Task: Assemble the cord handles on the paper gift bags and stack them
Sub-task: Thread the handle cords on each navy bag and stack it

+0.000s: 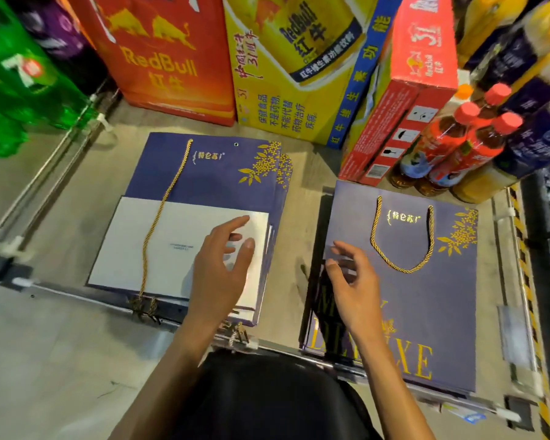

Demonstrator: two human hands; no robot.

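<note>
Two stacks of flat navy paper gift bags with gold print lie on a low shelf. On the left stack (216,173), the top bag shows its white folded base (159,249) and one gold cord (159,217) trailing from its left hole to the front edge; its right hole is bare. My left hand (223,265) hovers with relaxed fingers over the white base's right side. The right stack (426,312) carries a bag with a looped gold cord handle (400,242). My right hand (353,281) hovers open at that stack's left edge, holding nothing.
Red and yellow Red Bull cartons (172,58) stand behind the stacks. Bottled drinks with red caps (458,144) crowd the back right, and green bottles (19,84) the left. A metal shelf rail (77,296) runs along the front edge.
</note>
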